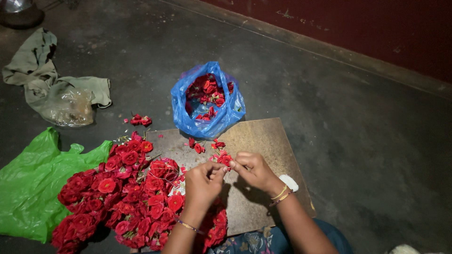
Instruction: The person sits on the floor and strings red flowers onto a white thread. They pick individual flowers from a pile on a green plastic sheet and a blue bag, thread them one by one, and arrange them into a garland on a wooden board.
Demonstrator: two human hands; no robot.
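— Red roses everywhere in the head view: we have a strung heap of red rose blooms (127, 193) lying on the near left, over the left edge of the brown board (263, 141). Our left hand (203, 182) and right hand (254, 170) meet just above the board's middle.

— And the fingers? We see the right hand's fingertips (234, 164) pinched narrow on a single red rose (225, 160), with the left hand's fingers closed close beside it. They seem to pinch something fine, perhaps a thread, but we cannot tell for sure; it is too thin to make out.

— So to do this well, we judge that we should keep the bloom steady between the fingertips and hold it by its base, so the petals are not crushed.

— Agreed. For room: the blue plastic bag (207, 101) full of loose roses sits at the board's far edge, within reach. A few loose blooms (197, 146) lie between it and our hands.

— The right half of the board is bare, and the dark floor (367, 141) beyond it is open up to the red wall (376, 28) far right.

— On the left, the green plastic bag (33, 183) touches the heap, and a crumpled grey-green cloth (56, 89) lies farther off. A white lump (288, 182) sits by our right wrist; we should mind it.
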